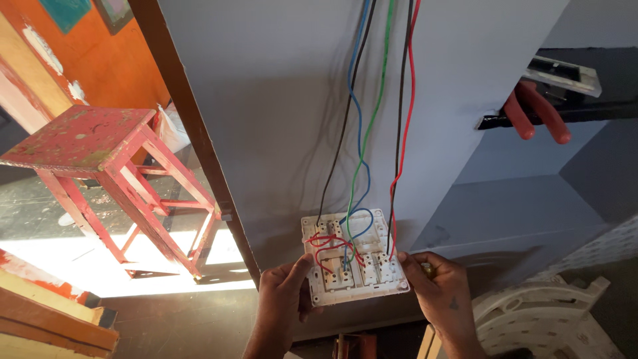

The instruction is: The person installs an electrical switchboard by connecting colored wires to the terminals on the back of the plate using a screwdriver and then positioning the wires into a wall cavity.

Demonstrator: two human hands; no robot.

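Observation:
A white switch plate (353, 258) faces me back side up, showing its terminals and short red jumper wires. My left hand (282, 296) grips its left edge, thumb on the back. My right hand (438, 287) holds its right edge, with something small and yellowish tucked in the palm. Several wires (362, 126), blue, black, green and red, hang down the grey wall (266, 113) and end at the plate's terminals.
A worn red wooden stool (109, 166) stands at left on a sunlit floor. Red-handled pliers (538, 113) and a white plate lie on a dark ledge at upper right. A white plastic chair (531, 319) sits at lower right. A brown door frame (193, 133) edges the wall.

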